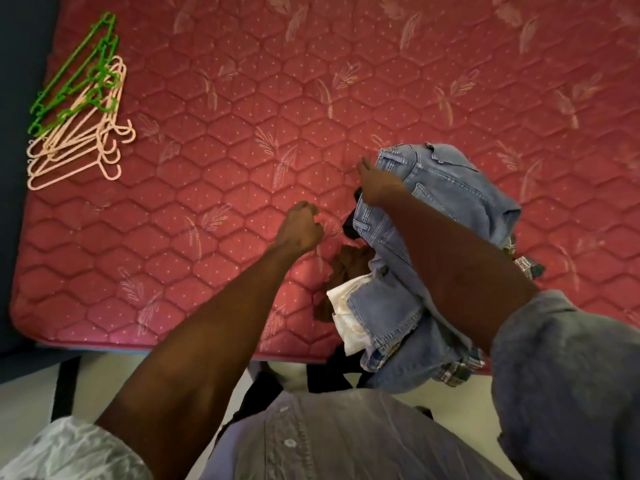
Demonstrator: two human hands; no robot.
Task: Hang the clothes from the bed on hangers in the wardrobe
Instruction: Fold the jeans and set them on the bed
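A pale floor runs along the near edge of a bed topped with a red quilted mattress patterned with hexagons and leaf sprigs. Nearest the person, a heap of clothes sits at the bed's near right edge, partly hanging over it: blue jeans on top, a white garment, a brown one and a plaid piece beneath. The left hand hovers over bare mattress just left of the heap, fingers curled into a loose fist, holding nothing. The right hand lies on the jeans' waistband, though I cannot tell whether it grasps the cloth. Far left lie stacked hangers: green ones overlapping pink ones; exact counts are unclear. No writing is readable
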